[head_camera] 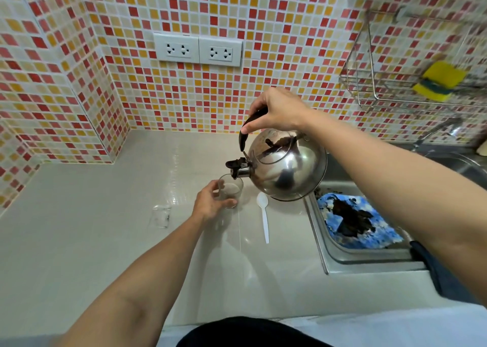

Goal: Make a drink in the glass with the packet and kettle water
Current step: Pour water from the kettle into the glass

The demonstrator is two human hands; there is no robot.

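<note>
A clear glass (233, 188) stands on the pale counter with a light powder or liquid in its bottom. My left hand (210, 201) wraps around its left side and holds it. My right hand (276, 111) grips the black handle of a shiny steel kettle (286, 166), which is tilted left in the air. The kettle's black spout sits just above the glass rim. A clear, empty-looking packet (160, 216) lies flat on the counter to the left of the glass.
A white plastic spoon (264, 216) lies right of the glass. A steel sink (342, 259) holds a blue patterned cloth (355, 221). A wire rack (369, 88) with a yellow sponge (438, 82) hangs at the right. Two wall sockets (197, 49) sit on the tiled wall.
</note>
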